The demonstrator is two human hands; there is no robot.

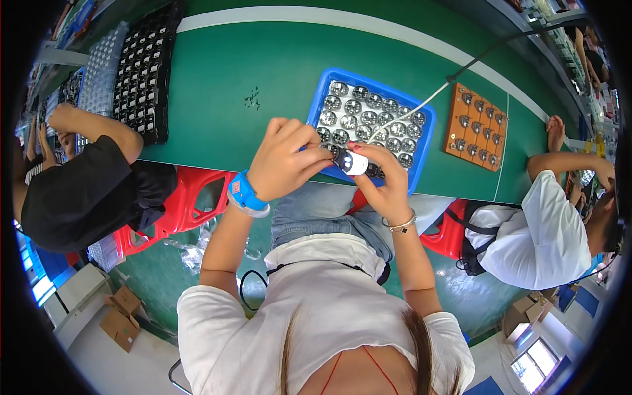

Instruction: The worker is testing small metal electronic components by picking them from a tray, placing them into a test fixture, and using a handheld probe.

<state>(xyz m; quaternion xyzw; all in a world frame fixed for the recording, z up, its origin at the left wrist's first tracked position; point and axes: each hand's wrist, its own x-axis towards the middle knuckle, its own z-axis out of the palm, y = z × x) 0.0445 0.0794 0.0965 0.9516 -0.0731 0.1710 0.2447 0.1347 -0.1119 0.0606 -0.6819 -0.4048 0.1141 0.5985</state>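
My right hand (390, 181) grips a small white cylindrical part (356, 164) with a dark end, above the near edge of the blue tray (316, 99). With its fingertips pinched together, my left hand (289, 158) meets the dark end of that part. Whether the left fingers hold a separate small piece is hidden. Rows of round, shiny, silver-and-clear lens-like pieces (368, 118) fill the tray just beyond both hands.
Right of the tray lies an orange-brown block (454, 125) carrying metal pieces. Small dark bits (252, 99) are scattered on the green table (210, 79). Black trays (141, 72) stand at left. A cable (428, 99) slants over the blue tray. People sit on both sides.
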